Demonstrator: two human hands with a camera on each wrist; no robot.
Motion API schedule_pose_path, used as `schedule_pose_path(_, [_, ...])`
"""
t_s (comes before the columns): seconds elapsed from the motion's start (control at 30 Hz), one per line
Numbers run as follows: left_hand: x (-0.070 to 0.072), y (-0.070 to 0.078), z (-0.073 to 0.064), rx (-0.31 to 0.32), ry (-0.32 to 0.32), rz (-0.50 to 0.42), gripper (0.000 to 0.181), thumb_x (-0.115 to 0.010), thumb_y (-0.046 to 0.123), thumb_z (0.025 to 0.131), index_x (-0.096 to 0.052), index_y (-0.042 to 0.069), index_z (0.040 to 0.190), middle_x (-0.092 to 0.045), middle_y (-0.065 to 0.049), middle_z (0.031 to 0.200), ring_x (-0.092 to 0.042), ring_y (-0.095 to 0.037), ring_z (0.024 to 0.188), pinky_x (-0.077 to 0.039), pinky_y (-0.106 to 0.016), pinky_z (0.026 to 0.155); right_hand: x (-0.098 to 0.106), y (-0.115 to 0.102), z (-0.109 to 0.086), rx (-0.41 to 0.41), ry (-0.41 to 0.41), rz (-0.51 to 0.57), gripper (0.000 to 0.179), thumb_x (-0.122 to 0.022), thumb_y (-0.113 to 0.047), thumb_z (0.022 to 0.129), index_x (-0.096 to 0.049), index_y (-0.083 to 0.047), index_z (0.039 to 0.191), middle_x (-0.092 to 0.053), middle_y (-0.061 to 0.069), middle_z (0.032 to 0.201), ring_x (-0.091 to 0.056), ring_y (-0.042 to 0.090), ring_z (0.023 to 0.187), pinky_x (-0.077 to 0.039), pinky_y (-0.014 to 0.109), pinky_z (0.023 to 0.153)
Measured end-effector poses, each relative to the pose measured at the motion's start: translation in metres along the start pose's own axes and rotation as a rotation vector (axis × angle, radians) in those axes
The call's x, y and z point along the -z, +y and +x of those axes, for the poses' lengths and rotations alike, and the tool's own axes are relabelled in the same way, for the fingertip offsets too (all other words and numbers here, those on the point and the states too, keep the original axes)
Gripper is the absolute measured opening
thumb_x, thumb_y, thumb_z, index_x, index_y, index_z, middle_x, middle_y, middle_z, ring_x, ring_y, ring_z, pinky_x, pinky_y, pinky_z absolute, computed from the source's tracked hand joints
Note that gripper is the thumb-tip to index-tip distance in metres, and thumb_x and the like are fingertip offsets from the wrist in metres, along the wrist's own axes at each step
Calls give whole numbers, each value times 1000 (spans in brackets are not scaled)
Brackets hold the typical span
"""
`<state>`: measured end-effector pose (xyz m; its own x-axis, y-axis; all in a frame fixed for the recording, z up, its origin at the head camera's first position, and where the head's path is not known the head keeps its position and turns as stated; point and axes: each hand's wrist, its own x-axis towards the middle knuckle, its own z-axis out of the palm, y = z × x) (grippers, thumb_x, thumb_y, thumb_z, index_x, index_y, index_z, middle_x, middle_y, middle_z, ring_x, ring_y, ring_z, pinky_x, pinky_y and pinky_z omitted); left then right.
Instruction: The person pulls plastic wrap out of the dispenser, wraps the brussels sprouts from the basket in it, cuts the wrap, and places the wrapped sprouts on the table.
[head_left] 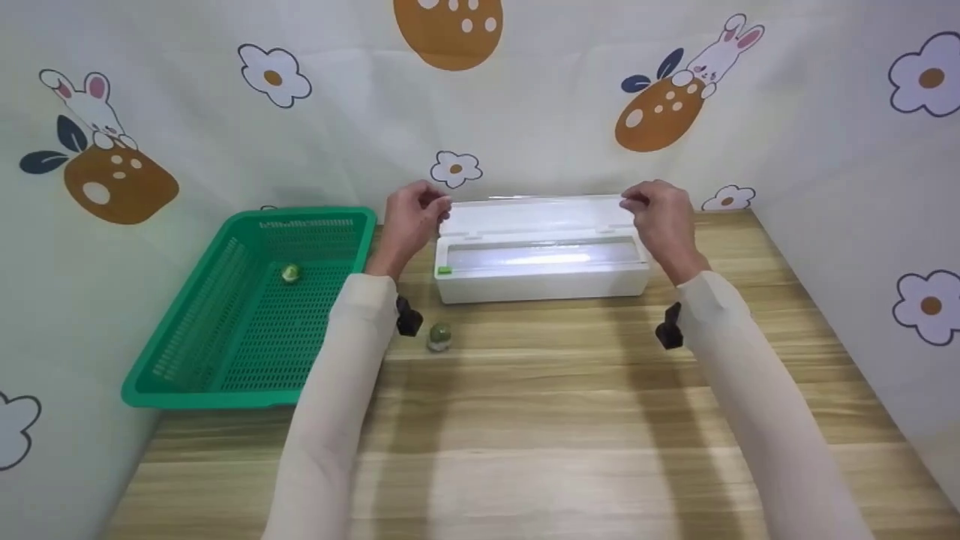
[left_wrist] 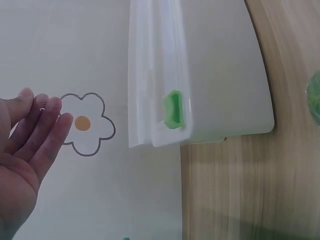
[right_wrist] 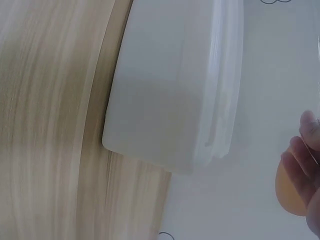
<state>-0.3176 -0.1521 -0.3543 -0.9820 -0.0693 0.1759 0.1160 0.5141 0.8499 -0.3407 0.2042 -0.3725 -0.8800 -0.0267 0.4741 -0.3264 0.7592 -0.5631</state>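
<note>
A white plastic-wrap dispenser box (head_left: 541, 283) stands near the back wall with its lid (head_left: 532, 217) tipped back. Shiny film lies across its opening, and a green slide cutter (left_wrist: 173, 110) sits at its left end. Above the box's left end, my left hand (head_left: 412, 219) pinches a clear sheet of plastic wrap (head_left: 525, 198) between thumb and fingertips. My right hand (head_left: 664, 221) pinches the sheet's other side over the right end. The sheet is nearly invisible; mostly its glinting edge shows. In front of the box's left corner lies a small round green-and-white vegetable (head_left: 439, 337).
To the left, a green plastic basket (head_left: 202, 399) with slotted walls holds another small round green vegetable (head_left: 290, 273). A patterned cloth wall (head_left: 540, 105) rises close behind the box. Wood-grain tabletop (head_left: 540, 420) extends in front of the box, between the forearms.
</note>
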Motion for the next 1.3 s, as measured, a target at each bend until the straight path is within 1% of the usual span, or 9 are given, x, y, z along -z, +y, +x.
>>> schedule_pose_path(0.13, [2,4,2,17,2,6,20,-61,17,100,-67,4,114,-67,-12,105,-64,-20,92,-58,-29,87,2,-4,0,-5,41,-36,14,-67,-8,95,-75,2,100,-72,21,97,-69,36,92,-54,49,84])
schedule_pose_path(0.27, [4,6,3,22,18,6,17,-62,19,100,-67,7,111,-68,-10,104,-65,-18,91,-59,-27,87,5,-9,1,-7,50,-46,15,-66,-8,96,-76,3,100,-71,22,97,-68,37,93,-54,51,85])
schedule_pose_path(0.5, [10,11,0,-18,67,-19,17,-63,17,99,-68,5,109,-68,-11,100,-64,-17,86,-60,-27,83,10,-15,6,24,69,-56,17,-67,-11,96,-77,1,102,-74,20,98,-69,37,95,-54,52,84])
schedule_pose_path(0.6, [12,14,0,-19,82,-18,16,-62,17,99,-68,5,108,-68,-10,99,-65,-17,85,-59,-26,83,12,-16,8,38,77,-58,17,-67,-13,96,-77,-1,102,-74,19,98,-70,37,94,-54,51,81])
schedule_pose_path(0.7, [13,16,1,-10,81,-27,17,-62,18,100,-68,6,110,-67,-9,101,-66,-16,88,-59,-25,84,15,-17,8,42,101,-54,17,-67,-12,96,-77,-1,103,-74,19,98,-70,36,92,-54,50,80])
schedule_pose_path(0.83, [15,19,2,-27,85,-45,19,-62,20,99,-68,7,111,-68,-10,104,-67,-16,89,-59,-24,85,17,-19,9,52,143,-27,17,-66,-11,97,-77,0,102,-74,19,97,-70,34,90,-55,47,81])
schedule_pose_path(1.0, [18,22,3,-22,92,-56,21,-64,21,98,-67,7,113,-68,-11,108,-66,-16,90,-59,-23,87,24,-23,11,54,141,-25,17,-64,-11,98,-77,-1,104,-75,18,100,-71,33,93,-56,47,85])
schedule_pose_path(1.13, [22,26,5,-35,84,-37,22,-64,22,98,-67,7,114,-68,-11,109,-66,-16,91,-58,-23,89,29,-26,13,66,156,-46,17,-64,-11,98,-77,-3,105,-76,17,101,-72,34,97,-56,48,90])
schedule_pose_path(1.3, [27,36,8,-64,95,-9,22,-64,22,98,-68,7,114,-67,-10,108,-65,-15,90,-58,-22,90,36,-29,16,118,206,-43,17,-65,-11,97,-77,-2,104,-77,16,101,-73,33,97,-57,48,89])
